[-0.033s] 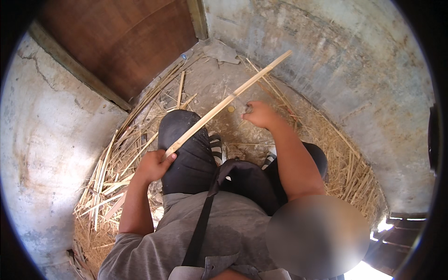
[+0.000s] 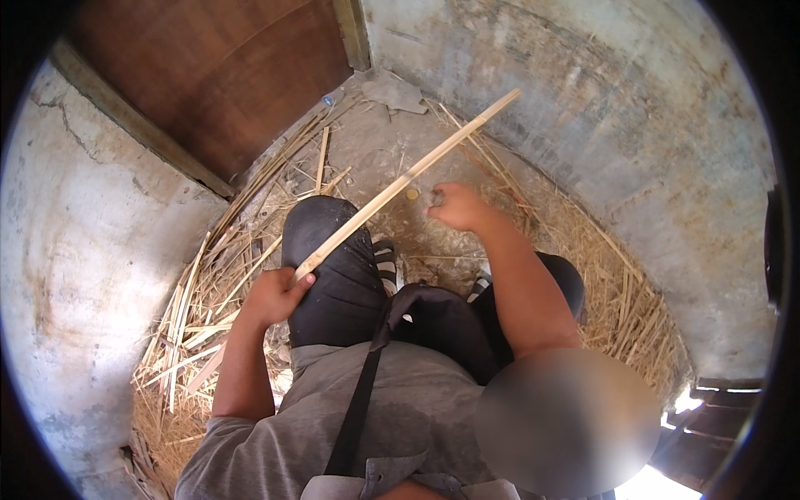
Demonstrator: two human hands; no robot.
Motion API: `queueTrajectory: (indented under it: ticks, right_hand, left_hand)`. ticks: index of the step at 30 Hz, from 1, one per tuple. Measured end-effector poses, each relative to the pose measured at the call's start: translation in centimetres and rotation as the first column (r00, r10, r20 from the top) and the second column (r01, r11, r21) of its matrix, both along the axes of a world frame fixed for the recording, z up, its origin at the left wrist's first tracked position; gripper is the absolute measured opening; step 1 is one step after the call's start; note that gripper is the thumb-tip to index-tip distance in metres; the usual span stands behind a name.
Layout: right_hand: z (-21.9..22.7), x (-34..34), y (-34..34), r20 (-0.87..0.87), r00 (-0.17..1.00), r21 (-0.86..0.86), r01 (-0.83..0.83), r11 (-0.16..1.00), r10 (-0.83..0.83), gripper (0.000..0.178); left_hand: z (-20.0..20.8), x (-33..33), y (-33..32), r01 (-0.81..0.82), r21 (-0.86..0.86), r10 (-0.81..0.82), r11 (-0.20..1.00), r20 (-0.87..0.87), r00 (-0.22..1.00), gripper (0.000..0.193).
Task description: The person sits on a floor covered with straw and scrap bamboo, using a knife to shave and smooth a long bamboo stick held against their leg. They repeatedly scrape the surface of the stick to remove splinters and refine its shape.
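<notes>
My left hand (image 2: 275,297) is closed round the near end of a long pale bamboo strip (image 2: 392,193), thumb on top. The strip slants over my left knee (image 2: 321,229), its far end up and to the right. Just right of the strip's middle is my right hand (image 2: 460,207), apart from it. Its fingers are curled round something small and greyish that I cannot make out; most of it is hidden by the fingers.
Split strips (image 2: 187,333) lie heaped along the left wall (image 2: 100,242). Shavings (image 2: 625,312) pile up against the right wall (image 2: 617,108). A brown door panel (image 2: 225,75) stands far left. A small round yellowish thing (image 2: 412,195) lies on the floor beyond my feet.
My right hand has shifted slightly to the left. A thin grey streak between it and the strip no longer shows. My left hand and the bamboo strip have stayed in place.
</notes>
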State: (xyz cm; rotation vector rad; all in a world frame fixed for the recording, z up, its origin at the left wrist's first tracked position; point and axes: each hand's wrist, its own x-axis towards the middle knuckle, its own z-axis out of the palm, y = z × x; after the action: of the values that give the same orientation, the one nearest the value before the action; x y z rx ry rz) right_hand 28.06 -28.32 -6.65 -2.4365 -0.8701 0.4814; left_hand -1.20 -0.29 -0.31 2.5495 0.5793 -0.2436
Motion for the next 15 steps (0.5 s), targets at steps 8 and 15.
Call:
queueTrajectory:
  ticks: [8,15]
  right_hand:
    - [2.1,-3.2,3.0,-0.03,0.953,-0.082,-0.302,0.95,0.301,0.05]
    - [-1.7,0.6,0.0,-0.031,1.0,0.004,0.001,1.0,-0.001,0.06]
  left_hand:
    - [-0.1,-0.2,0.1,0.012,0.039,-0.012,0.999,-0.007,1.0,0.059]
    - [0.5,0.1,-0.3,0.013,0.038,-0.012,0.999,-0.019,1.0,0.058]
